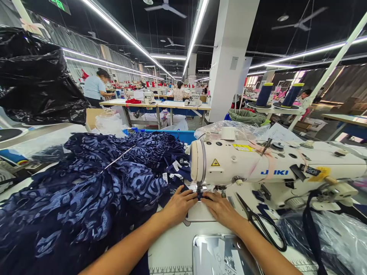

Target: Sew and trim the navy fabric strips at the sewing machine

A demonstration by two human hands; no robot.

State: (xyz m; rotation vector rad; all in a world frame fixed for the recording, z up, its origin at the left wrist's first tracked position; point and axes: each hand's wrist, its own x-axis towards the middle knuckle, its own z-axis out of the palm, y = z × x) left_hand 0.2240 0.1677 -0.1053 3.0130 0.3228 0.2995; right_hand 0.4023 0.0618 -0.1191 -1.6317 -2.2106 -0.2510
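Navy fabric [200, 193] between left fingers [188, 193] and right fingers [210, 196].

Black plastic bag [37, 82] at left; white pillar [231, 61] beyond.

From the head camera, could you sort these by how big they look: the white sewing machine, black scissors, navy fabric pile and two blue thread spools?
1. Navy fabric pile
2. White sewing machine
3. Black scissors
4. Left spool and right spool: too alike to rank; both stand farther back.
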